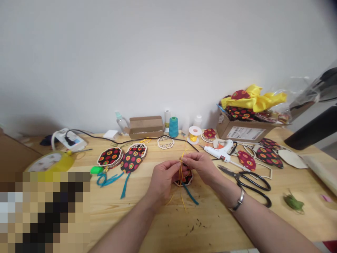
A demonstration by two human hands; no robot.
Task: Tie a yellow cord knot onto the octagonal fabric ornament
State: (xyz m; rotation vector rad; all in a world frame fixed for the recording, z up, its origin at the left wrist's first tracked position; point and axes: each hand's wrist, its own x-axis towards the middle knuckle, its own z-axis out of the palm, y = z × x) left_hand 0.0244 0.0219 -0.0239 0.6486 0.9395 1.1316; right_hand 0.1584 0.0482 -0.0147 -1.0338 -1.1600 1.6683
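Observation:
Both my hands meet near the middle of the table, fingers pinched close together. Between the fingertips of my left hand (166, 175) and my right hand (198, 165) runs thin yellow cord (180, 175), its loose ends trailing down over the wood. Just under my fingers lies a patterned fabric ornament (187, 179) with a pale cut-out frame, partly hidden by my hands. A teal ribbon (191, 194) sticks out from its lower edge toward me. A metal bracelet (239, 199) circles my right wrist.
Black-handled scissors (250, 182) and a white glue gun (222, 153) lie to the right. Finished-looking patterned ornaments (131, 159) rest left. A yellow cord spool (194, 135), teal thread cone (173, 127) and fabric-filled cardboard box (244, 131) stand along the wall. A black cable (126, 141) crosses the back.

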